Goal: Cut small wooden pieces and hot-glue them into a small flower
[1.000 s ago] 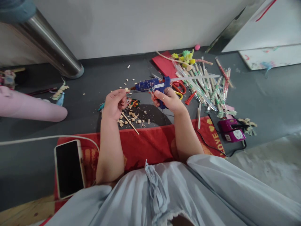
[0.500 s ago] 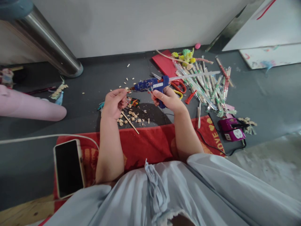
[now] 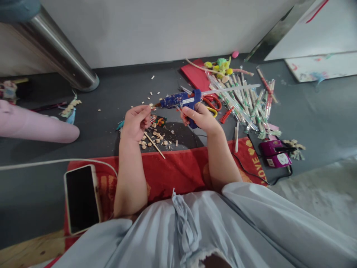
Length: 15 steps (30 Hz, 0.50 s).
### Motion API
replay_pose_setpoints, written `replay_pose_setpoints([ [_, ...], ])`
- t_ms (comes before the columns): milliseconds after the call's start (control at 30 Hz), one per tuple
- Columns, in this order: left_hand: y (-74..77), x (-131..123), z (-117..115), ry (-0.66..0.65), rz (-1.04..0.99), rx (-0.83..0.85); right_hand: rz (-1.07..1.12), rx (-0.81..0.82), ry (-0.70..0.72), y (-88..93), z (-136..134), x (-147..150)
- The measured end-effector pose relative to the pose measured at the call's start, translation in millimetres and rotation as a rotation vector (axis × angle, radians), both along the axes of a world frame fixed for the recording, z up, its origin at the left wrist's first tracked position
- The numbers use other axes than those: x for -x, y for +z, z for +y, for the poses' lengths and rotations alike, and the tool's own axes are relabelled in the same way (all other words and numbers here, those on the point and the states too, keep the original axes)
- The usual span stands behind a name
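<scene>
My right hand (image 3: 202,117) grips the handle of a blue hot glue gun (image 3: 178,100), with a long clear glue stick (image 3: 231,89) out of its back. The gun's nozzle points left, right at the fingertips of my left hand (image 3: 136,121). Those fingers are pinched closed; a tiny pale bit shows at their tips, too small to name. Beneath the hands lie many small wooden pieces (image 3: 158,140), a thin wooden stick (image 3: 154,145) and a dark patterned packet (image 3: 160,121). Scissors with red handles (image 3: 214,102) lie behind my right hand.
Wrapped sticks (image 3: 251,100) are heaped at the right, by a red card (image 3: 193,72) and pompoms (image 3: 221,67). A purple power adapter (image 3: 275,153) sits near the red towel (image 3: 173,171). On the left are a phone (image 3: 83,199), a pink cylinder (image 3: 36,123) and a metal leg (image 3: 64,52).
</scene>
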<state>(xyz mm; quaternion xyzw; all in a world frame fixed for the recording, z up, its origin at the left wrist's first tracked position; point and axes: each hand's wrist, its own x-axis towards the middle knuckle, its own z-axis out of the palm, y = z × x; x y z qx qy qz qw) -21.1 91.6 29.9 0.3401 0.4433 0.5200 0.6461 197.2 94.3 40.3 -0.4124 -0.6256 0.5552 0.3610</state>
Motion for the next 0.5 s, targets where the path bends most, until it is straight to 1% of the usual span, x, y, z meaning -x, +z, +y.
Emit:
replay_pose_setpoints([
  [267,-2.2,0.2,0.9,0.010,0.016,-0.013,-0.016,0.014,-0.008,-1.6,1.0,-1.8],
  [500,-1.0,-0.4,0.8,0.022,0.014,0.003,0.000,0.010,-0.011,-4.4,1.4,-2.3],
])
